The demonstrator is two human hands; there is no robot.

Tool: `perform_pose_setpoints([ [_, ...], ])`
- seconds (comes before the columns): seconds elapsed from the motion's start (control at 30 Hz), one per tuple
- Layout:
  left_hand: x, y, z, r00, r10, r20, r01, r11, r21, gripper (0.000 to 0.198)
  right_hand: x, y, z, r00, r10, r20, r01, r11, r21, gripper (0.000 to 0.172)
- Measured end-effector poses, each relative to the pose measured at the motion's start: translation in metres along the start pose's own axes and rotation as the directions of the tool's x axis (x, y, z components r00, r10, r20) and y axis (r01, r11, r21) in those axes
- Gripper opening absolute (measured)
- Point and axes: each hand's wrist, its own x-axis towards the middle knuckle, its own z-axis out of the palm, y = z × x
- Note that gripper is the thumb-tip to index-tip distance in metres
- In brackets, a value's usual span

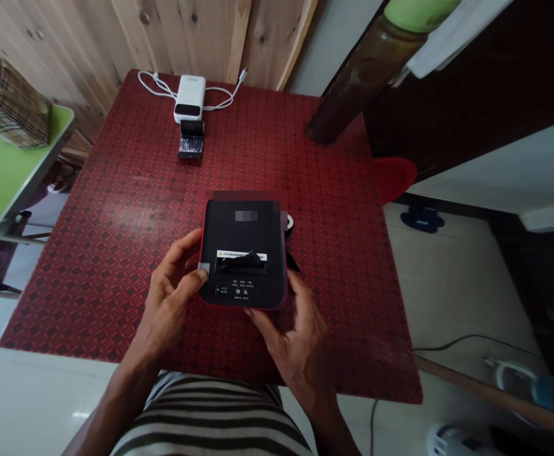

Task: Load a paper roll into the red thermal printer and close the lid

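Note:
A black, box-shaped device with red sides, which looks like a small portable printer (245,231), is held between my two hands above the table. Across its top run a white warning label and a slot with crumpled black material in it; small buttons sit below. My left hand (175,291) grips the left side, its thumb on a grey tab (203,268) at the edge. My right hand (295,323) holds the lower right corner, thumb along the front edge. A white ring-shaped part (290,221) and a black strip show beside the device's right side, partly hidden.
The red patterned table (129,266) carries a white power bank (190,98) with white cables, a black strip piece (191,139) before it, and a tall brown bottle (347,88) with a green lid. A green table (25,171) with a plaid bag stands left; a red stool (393,177) is right.

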Motion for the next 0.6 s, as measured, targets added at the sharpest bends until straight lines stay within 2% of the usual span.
perform_pose_setpoints([
  [0.3,0.000,-0.007,0.004,0.997,-0.033,-0.068,0.028,0.996,-0.083,0.053,0.002,0.002,0.001,1.000,-0.016,-0.014,0.017,0.999,0.028,0.063],
  [0.47,0.002,-0.006,0.004,0.999,-0.018,-0.034,0.016,0.998,-0.064,0.056,0.003,0.002,0.002,1.000,-0.009,-0.016,0.009,0.999,0.047,0.058],
  [0.6,0.001,-0.007,-0.001,0.999,0.037,-0.001,-0.037,0.999,-0.018,0.057,0.007,0.000,-0.014,0.999,-0.019,0.041,0.017,0.998,0.052,0.065],
])
